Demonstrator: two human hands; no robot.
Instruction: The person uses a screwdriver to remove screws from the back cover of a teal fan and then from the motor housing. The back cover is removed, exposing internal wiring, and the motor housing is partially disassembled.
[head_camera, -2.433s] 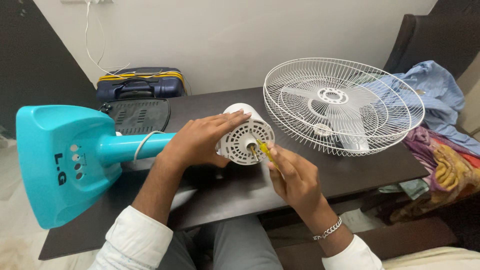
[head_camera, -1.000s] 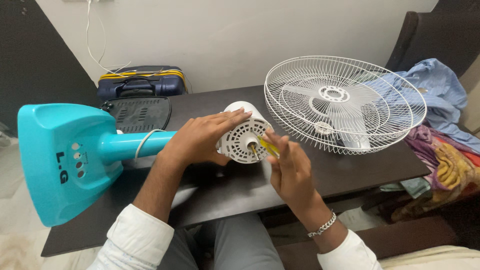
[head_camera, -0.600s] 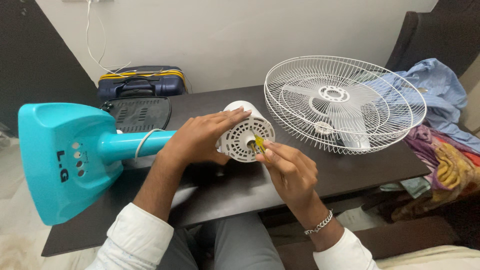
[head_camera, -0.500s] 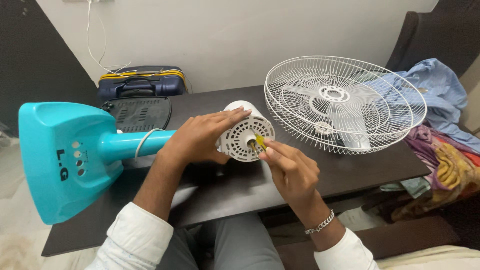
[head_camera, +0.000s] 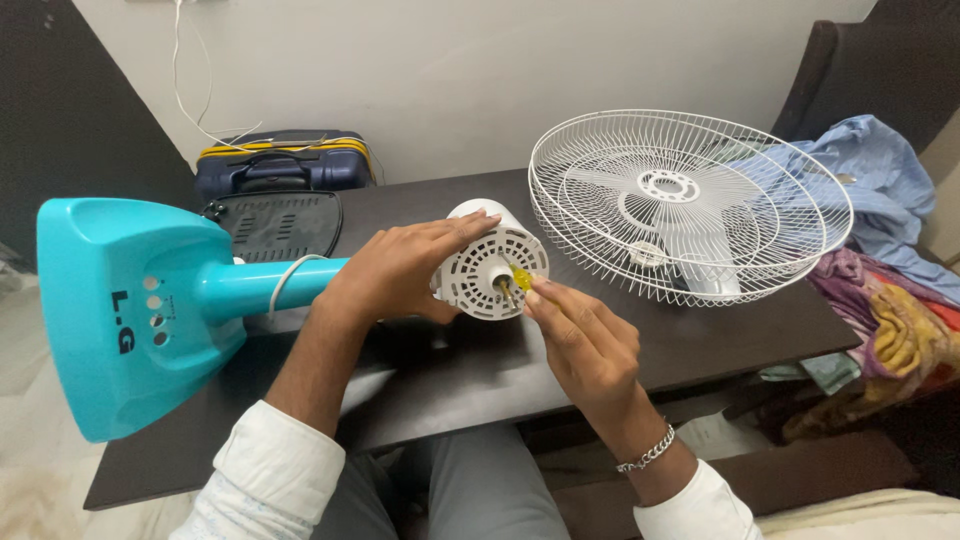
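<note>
Left hand (head_camera: 395, 272) wrapped around white motor housing (head_camera: 488, 262) over the dark counter (head_camera: 480, 360). Right hand (head_camera: 585, 345) pinching yellow screwdriver (head_camera: 520, 278) against housing face. Wire fan guard (head_camera: 690, 205) lying alongside.

Surface (head_camera: 480, 375): dark brown, rectangular top, matte finish, set against a pale wall. On its right portion lie white wire fan guards (head_camera: 690, 200), stacked with white blades showing through the mesh (the stack overhangs nothing; it sits fully on the top). At the back left lies a flat black perforated cover (head_camera: 278, 224). A turquoise fan stand (head_camera: 130, 310) lies on its side across the left part, its base projecting past the left edge. The white motor housing (head_camera: 492, 262) is at the centre.
</note>
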